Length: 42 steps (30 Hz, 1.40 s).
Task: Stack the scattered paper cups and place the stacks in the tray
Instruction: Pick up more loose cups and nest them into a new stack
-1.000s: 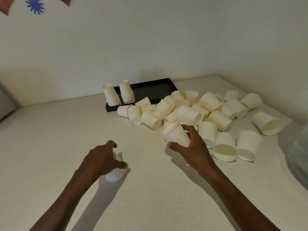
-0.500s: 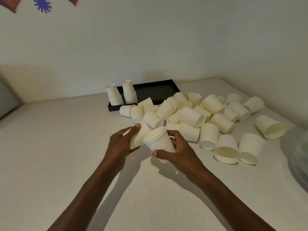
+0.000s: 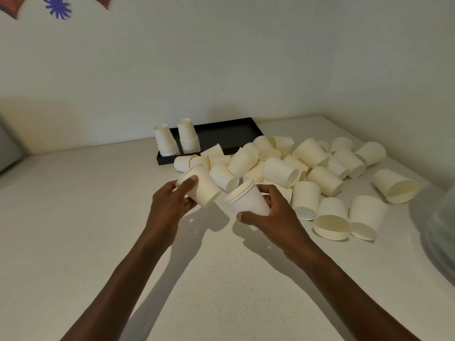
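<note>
Two stacks: upside-down paper cups, nested, standing upright at the left end of the tray (image 3: 236,134); left stack (image 3: 165,141), right stack (image 3: 188,137), just beside each other.
Tray material: black, flat, rectangular, low rim, matte; it sits on the bench (image 3: 73,217) against the wall.
Cups: cream-white paper, tapered, rolled rims, smooth sides.
Loose pile (image 3: 283,168): dozens of cups lying on their sides, some mouth-down, crowded together right in front of the tray and spilling off to the right.
Bench surface: pale, faintly speckled, hard shadows under both arms.
Left hand (image 3: 170,203): fingers wrapped round a single cup (image 3: 202,187), thumb across its base, mouth tilted down and to the right; clamped on it, held off the bench.
Right hand (image 3: 275,215): fingers and thumb closed round a short nested stack (image 3: 246,200), several rims showing at the top, mouth tilted up and to the left toward the single cup.
Gap: the single cup's rim and the short nested stack's rim are near, not touching.
In the way: the held cups hide part of the pile behind them.
Right edge: a greyish, blurred rounded object (image 3: 440,232) on the bench; cannot tell what it is.
Wall: plain white, with a blue starburst decoration (image 3: 57,6) at top left.
</note>
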Motion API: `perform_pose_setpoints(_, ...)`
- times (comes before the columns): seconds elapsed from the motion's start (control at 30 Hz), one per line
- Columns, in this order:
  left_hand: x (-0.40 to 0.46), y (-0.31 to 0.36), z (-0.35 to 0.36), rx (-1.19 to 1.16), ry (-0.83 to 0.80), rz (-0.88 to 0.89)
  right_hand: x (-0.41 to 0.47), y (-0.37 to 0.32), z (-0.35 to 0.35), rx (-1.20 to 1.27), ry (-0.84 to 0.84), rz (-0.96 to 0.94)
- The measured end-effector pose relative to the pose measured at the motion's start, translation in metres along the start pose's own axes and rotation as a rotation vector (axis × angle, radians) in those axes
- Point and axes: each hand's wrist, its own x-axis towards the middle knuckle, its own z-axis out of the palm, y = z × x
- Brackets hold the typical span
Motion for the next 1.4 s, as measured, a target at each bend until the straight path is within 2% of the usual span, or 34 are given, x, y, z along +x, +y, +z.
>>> perform_pose_setpoints(0.07,-0.003,0.005,0.004,0.053,-0.006,0.068,0.000,0.002,0.002,-0.079,0.002,-0.025)
perform_pose_setpoints(0.33,-0.023,0.004,0.021,0.463,-0.335,0.307,0.002,0.009,0.000,-0.221,0.058,-0.080)
perform_pose_setpoints(0.6,-0.042,0.000,0.066,0.462,-0.529,0.308,-0.003,0.011,-0.008,-0.243,0.062,-0.080)
perform_pose_setpoints(0.77,-0.035,0.003,0.088,0.553,-0.713,0.255,-0.005,0.013,-0.024,-0.261,0.142,-0.135)
perform_pose_setpoints(0.8,-0.028,0.002,0.094,0.576,-0.676,0.279,-0.004,0.014,-0.028,-0.277,0.155,-0.139)
perform_pose_setpoints(0.9,0.007,0.002,0.123,0.618,-0.303,0.426,-0.004,0.020,-0.038,-0.297,0.195,-0.132)
perform_pose_setpoints(0.97,0.032,0.004,0.145,0.660,-0.160,0.472,-0.005,0.024,-0.043,-0.294,0.218,-0.120)
perform_pose_setpoints(1.13,0.077,-0.001,0.185,0.806,-0.192,0.425,-0.006,0.027,-0.057,-0.308,0.253,-0.108)
perform_pose_setpoints(1.27,0.091,-0.014,0.195,0.870,-0.133,0.367,-0.008,0.031,-0.068,-0.287,0.268,-0.093)
perform_pose_setpoints(1.4,0.091,-0.012,0.195,0.614,-0.071,0.208,-0.011,0.035,-0.075,-0.265,0.264,-0.070)
